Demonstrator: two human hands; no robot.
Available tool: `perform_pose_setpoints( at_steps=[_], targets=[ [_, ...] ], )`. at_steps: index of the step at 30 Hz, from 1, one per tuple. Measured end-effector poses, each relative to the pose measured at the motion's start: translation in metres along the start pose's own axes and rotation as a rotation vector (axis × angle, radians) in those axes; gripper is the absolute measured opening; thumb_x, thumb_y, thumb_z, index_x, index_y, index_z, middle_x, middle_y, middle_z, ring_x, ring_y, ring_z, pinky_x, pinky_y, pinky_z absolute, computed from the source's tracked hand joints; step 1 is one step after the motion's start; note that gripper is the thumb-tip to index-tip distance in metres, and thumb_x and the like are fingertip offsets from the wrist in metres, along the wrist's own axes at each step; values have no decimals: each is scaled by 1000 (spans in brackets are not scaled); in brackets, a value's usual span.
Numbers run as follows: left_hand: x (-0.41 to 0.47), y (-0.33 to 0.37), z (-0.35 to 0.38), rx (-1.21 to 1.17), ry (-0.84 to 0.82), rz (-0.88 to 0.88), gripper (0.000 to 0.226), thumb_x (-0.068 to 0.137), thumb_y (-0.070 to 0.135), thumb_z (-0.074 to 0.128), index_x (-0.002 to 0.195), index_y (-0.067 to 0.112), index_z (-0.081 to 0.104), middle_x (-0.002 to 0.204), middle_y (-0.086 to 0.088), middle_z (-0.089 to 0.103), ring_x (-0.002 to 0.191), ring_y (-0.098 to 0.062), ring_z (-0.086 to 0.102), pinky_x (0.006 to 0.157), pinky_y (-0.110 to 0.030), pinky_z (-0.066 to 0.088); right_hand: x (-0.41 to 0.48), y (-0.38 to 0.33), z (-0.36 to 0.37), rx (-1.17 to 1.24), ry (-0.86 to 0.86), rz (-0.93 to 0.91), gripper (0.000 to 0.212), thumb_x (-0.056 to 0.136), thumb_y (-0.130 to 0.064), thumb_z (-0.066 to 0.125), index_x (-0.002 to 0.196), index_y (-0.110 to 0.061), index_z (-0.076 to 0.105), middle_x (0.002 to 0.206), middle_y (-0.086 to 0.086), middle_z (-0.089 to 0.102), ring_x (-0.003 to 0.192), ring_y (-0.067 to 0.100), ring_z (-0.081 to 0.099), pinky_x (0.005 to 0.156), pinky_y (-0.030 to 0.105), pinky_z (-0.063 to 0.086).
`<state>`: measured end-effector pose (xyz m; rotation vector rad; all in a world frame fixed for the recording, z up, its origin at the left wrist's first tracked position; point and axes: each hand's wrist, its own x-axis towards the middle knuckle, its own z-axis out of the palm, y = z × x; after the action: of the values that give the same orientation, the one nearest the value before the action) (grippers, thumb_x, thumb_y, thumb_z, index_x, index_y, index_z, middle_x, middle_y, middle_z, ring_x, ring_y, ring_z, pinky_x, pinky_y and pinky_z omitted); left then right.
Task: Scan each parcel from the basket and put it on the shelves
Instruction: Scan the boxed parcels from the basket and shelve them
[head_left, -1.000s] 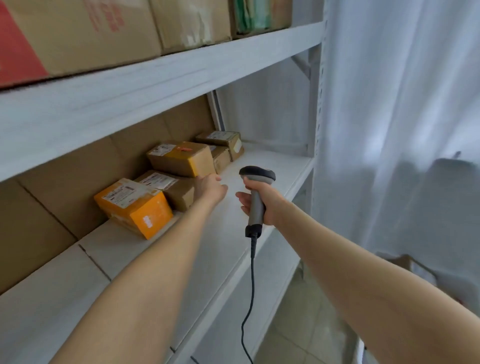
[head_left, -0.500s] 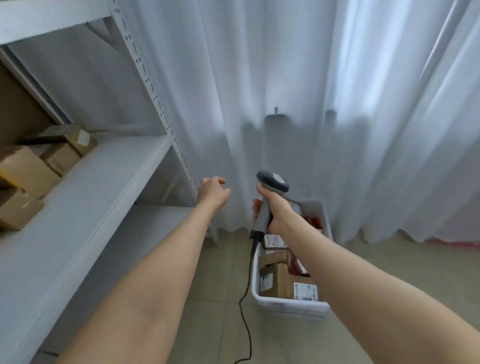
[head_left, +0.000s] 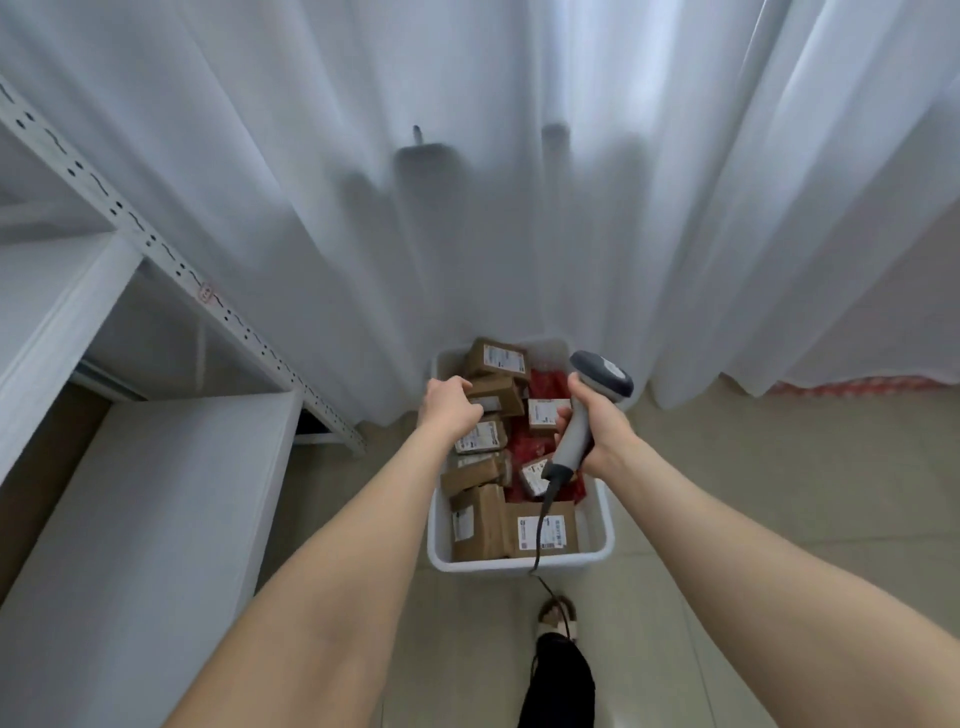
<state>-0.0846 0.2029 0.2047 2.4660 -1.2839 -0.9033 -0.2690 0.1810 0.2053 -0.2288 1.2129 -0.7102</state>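
A white basket (head_left: 519, 564) stands on the floor by the curtain, filled with several brown cardboard parcels (head_left: 540, 530) with white labels and some red bags (head_left: 531, 448). My left hand (head_left: 448, 408) hovers over the basket's far left side, fingers loosely curled, holding nothing that I can see; its fingertips are close to a brown parcel (head_left: 496, 391). My right hand (head_left: 602, 434) grips the grey barcode scanner (head_left: 605, 375) by its handle above the basket's right side, head tilted up. The scanner's black cable (head_left: 540, 525) drops over the basket's front rim.
White shelves (head_left: 156, 519) fill the left side, with a perforated metal upright (head_left: 182, 270) slanting down to the floor. A white curtain (head_left: 519, 208) hangs behind the basket. My sandalled foot (head_left: 558, 616) and black trouser leg stand on the tiled floor just in front of the basket.
My view has swung from the shelf with its parcels to the right and down onto the basket. Both hands moved from the shelf to above the basket; the scanner stays in my right hand.
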Motion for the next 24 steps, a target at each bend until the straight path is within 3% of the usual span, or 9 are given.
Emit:
perform_pose_setpoints(
  at_steps=[7,13,18,22,24],
  targets=[
    [96,2,33,-9,-100,-62,46,91,15,55,136,16,47,140,-12,37,112,-27,54,84,-29,43,92,-23,25,-53,73,67,28,82,-34,77,94,-13,63,59,1,62,52,11,58,51,22,52],
    [159,5,45,-18,-116,-96,46,92,16,53,137,18,47,140,-9,40,101,-25,60,77,-31,48,157,-32,52,-145,89,121,37,80,-35,79,104,-11,65,64,1,64,52,10,60,50,22,53],
    [203,6,69,-6,-154,-138,48,92,16,54,139,16,44,140,-12,39,109,-28,57,90,-35,49,213,-34,58,-216,61,170,45,80,-36,79,114,-11,64,72,2,63,58,11,59,53,23,52],
    [241,5,100,-1,-181,-195,50,91,16,56,139,15,43,138,-13,37,107,-30,57,93,-40,51,264,-38,54,-240,20,216,49,81,-35,77,120,-10,62,82,5,64,67,15,60,78,33,56],
    [262,4,120,-23,-176,-238,52,90,15,58,139,13,42,139,-14,37,113,-31,54,96,-39,49,291,-38,49,-261,9,250,45,83,-35,76,117,-8,63,78,4,64,65,14,60,75,32,55]
  ],
)
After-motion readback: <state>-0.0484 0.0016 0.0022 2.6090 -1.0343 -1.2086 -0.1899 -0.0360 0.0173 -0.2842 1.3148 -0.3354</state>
